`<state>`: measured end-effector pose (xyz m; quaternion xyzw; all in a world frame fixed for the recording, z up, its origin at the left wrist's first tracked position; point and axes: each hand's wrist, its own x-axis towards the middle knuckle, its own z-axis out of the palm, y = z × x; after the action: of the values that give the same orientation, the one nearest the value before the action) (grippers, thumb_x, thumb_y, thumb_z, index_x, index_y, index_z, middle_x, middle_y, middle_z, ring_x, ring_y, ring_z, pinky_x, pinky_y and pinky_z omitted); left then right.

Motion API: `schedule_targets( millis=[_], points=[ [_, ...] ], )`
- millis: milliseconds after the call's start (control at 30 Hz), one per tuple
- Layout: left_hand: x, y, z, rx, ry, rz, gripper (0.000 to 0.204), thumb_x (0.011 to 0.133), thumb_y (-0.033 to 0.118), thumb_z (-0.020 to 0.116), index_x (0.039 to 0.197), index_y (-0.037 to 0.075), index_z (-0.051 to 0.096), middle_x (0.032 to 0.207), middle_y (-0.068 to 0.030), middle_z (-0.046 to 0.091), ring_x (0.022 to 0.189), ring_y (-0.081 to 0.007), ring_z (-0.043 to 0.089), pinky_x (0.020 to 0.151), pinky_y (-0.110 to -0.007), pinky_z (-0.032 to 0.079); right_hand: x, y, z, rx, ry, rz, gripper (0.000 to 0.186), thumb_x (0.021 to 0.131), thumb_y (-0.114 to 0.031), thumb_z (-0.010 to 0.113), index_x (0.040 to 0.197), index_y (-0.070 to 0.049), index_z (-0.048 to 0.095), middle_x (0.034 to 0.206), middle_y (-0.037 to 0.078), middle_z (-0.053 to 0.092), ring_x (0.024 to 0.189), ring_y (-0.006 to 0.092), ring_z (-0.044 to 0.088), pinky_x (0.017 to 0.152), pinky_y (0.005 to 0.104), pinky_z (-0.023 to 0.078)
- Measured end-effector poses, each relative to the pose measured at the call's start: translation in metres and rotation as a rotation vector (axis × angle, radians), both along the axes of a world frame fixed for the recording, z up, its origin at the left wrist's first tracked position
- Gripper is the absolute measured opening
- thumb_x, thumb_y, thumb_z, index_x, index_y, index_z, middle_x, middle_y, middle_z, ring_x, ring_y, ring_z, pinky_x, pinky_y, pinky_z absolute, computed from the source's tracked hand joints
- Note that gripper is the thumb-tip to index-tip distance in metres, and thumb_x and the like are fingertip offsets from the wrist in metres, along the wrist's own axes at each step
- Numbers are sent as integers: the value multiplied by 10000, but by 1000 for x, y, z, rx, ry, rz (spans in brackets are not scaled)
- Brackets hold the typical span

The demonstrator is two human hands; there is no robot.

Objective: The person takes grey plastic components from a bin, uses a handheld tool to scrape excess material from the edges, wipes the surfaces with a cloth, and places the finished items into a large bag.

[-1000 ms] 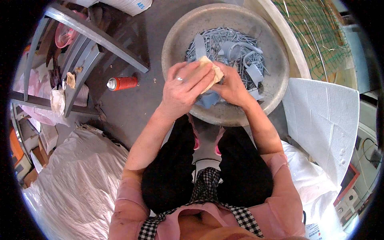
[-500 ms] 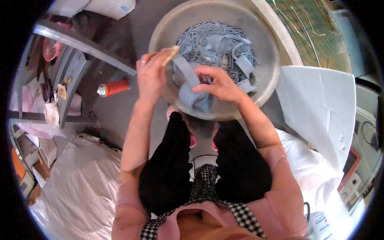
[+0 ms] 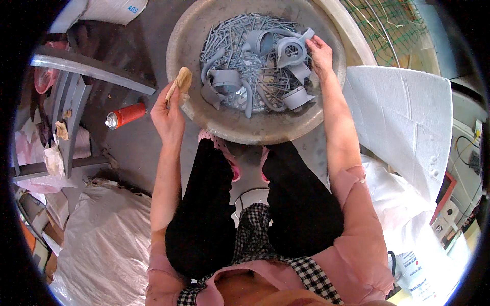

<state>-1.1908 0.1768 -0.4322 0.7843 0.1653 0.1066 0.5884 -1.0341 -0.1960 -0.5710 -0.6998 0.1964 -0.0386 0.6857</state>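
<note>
My left hand [image 3: 169, 118] is closed on a folded tan cloth [image 3: 181, 84], just outside the left rim of a large round basin [image 3: 179, 51]. Over the basin's right side, the fingers of my right hand [image 3: 322, 57] pinch the tab end of a grey plastic ring-shaped part [image 3: 280, 53]. Several similar grey parts lie inside, among them a cup-shaped one with a curved arm [image 3: 225, 79] and another near the right wall [image 3: 296, 98]. Beneath them spreads a heap of thin grey plastic sticks [image 3: 224, 38].
An orange-red spray can [image 3: 127, 116] lies on the floor to the left, beside a grey metal frame [image 3: 97, 66]. A white foam sheet [image 3: 403, 122] leans at the right. A large pale sack [image 3: 102, 239] fills the lower left. Green netting [image 3: 383, 30] is at the far right.
My right hand has moved from the basin's near side to its right side. My left hand, with the cloth, has drawn away to the left. The whole view has shifted slightly.
</note>
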Motion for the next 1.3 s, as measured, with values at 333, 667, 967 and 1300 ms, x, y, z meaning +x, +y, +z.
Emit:
schedule_targets(
  millis=[333, 667, 967, 1300],
  points=[
    [-2, -10, 2, -23, 16, -56, 236, 892, 118, 548, 1061, -35, 610, 921, -41, 634, 846, -81, 544, 776, -222, 432, -58, 44, 2, -1377, 310, 558, 798, 651, -286, 741, 1281, -39, 318, 1189, 180, 479, 1141, 341, 438, 922, 456, 387],
    [-4, 6, 1, -154, 40, 40, 257, 902, 123, 529, 1094, -34, 592, 972, -47, 620, 879, -90, 543, 804, -229, 422, -52, -20, 100, -694, 226, 648, 590, 602, -73, 548, 1191, -74, 512, 1135, 145, 550, 1085, 258, 507, 956, 330, 383],
    [-1, -4, 13, -126, 110, 34, 280, 901, 153, 536, 1110, -26, 588, 991, -48, 618, 904, -100, 547, 818, -239, 421, -82, -36, 33, 522, -65, 444, 584, 763, -298, 643, 1196, 42, 448, 1159, 182, 529, 1059, 429, 521, 918, 486, 423],
    [-2, -1, 8, -178, 38, 10, 271, 909, 155, 527, 1102, -25, 590, 985, -34, 618, 900, -90, 548, 808, -227, 420, -77, 9, 70, 649, -73, 594, 455, 798, -185, 548, 1216, -18, 487, 1199, 112, 523, 1097, 218, 515, 912, 338, 421]
  ],
)
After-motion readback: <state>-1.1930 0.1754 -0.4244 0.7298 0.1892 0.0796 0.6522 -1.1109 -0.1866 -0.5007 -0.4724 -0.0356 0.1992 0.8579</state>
